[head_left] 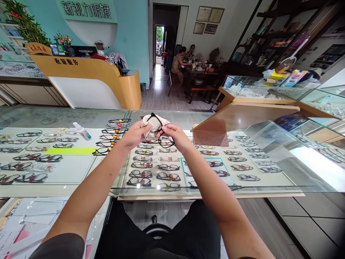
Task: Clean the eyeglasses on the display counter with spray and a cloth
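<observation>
Both my hands are raised over the glass display counter [172, 192]. A pale cloth [158, 121] is pinched in my left hand [137, 134], bunched around part of a pair of black-framed eyeglasses [166, 141]. My right hand [176, 135] grips the same eyeglasses near the rim, its fingertips also at the cloth's edge. One round lens hangs below my right fingers, while a dark temple arm curves up over the cloth. The other lens is largely hidden by cloth and fingers. To the left of my left hand, a row of eyeglasses [111, 136] lies along the counter top.
A white spray bottle [82, 131] stands on the left counter near a yellow-green strip [71, 151]. Several eyeglasses [168, 167] lie under the glass. A brown slatted panel [211, 133] stands at right. Two people sit at a far table [202, 72], beyond a wooden reception desk [88, 70].
</observation>
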`<state>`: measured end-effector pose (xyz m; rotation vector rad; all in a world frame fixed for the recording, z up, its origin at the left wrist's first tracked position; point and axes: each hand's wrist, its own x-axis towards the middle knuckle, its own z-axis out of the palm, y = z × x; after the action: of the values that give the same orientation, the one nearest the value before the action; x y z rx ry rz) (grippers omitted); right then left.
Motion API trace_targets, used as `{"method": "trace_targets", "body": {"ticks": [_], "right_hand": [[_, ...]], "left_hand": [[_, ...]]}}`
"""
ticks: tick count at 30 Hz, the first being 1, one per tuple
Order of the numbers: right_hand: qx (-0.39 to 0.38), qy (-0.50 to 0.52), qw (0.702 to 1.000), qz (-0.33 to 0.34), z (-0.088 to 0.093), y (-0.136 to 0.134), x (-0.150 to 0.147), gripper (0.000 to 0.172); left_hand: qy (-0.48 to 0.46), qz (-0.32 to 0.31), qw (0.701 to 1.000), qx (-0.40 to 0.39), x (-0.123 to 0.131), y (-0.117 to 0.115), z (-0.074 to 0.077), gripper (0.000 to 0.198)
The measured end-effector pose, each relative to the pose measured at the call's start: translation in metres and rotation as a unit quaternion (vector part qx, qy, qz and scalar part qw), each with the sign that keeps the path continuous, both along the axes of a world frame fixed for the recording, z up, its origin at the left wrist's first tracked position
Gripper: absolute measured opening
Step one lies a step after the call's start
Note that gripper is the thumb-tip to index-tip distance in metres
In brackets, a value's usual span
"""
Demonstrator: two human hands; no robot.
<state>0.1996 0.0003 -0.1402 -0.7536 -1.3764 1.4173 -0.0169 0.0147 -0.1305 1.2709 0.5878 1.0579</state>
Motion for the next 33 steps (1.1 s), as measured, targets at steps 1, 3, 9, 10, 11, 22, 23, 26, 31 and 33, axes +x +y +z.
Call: {"method": "trace_targets", "body": {"ticks": [1,3,9,10,11,22,23,26,31,33], "right_hand": [[-0.002,0.0,1.0,-0.001,0.0,0.0,0.0,0.047],[-0.007,0.0,1.0,0.0,0.0,0.001,0.001,0.047],[-0.026,0.027,0.999,0.017,-0.001,0.0,-0.003,0.052],[-0.033,0.036,0.999,0.021,-0.001,-0.001,-0.005,0.052],[-0.04,0.046,0.998,0.024,-0.001,-0.001,-0.006,0.052],[-0.02,0.02,0.998,0.05,-0.004,-0.003,-0.007,0.051],[-0.013,0.013,0.998,0.052,-0.006,-0.002,-0.007,0.05],[0.015,-0.015,0.998,0.054,-0.009,0.001,-0.004,0.049],[0.033,-0.045,0.997,0.057,-0.012,0.004,-0.002,0.048],[0.022,-0.032,0.998,0.057,-0.012,0.003,-0.002,0.047]], "left_hand": [[0.006,-0.012,1.0,0.005,-0.001,-0.001,0.002,0.056],[0.018,-0.025,0.999,0.019,-0.002,-0.002,0.004,0.054],[0.02,0.024,0.999,0.044,0.001,-0.001,-0.001,0.055],[0.022,0.038,0.998,0.045,0.003,-0.001,-0.002,0.057],[0.023,0.054,0.997,0.046,0.004,0.0,-0.003,0.059],[0.008,0.097,0.995,0.03,0.017,-0.002,-0.007,0.071],[0.01,0.1,0.994,0.032,0.017,-0.002,-0.007,0.072],[0.019,0.107,0.993,0.036,0.017,-0.002,-0.008,0.073],[0.028,0.091,0.995,0.039,0.013,-0.001,-0.011,0.071],[0.029,0.079,0.996,0.037,0.011,0.0,-0.011,0.07]]}}
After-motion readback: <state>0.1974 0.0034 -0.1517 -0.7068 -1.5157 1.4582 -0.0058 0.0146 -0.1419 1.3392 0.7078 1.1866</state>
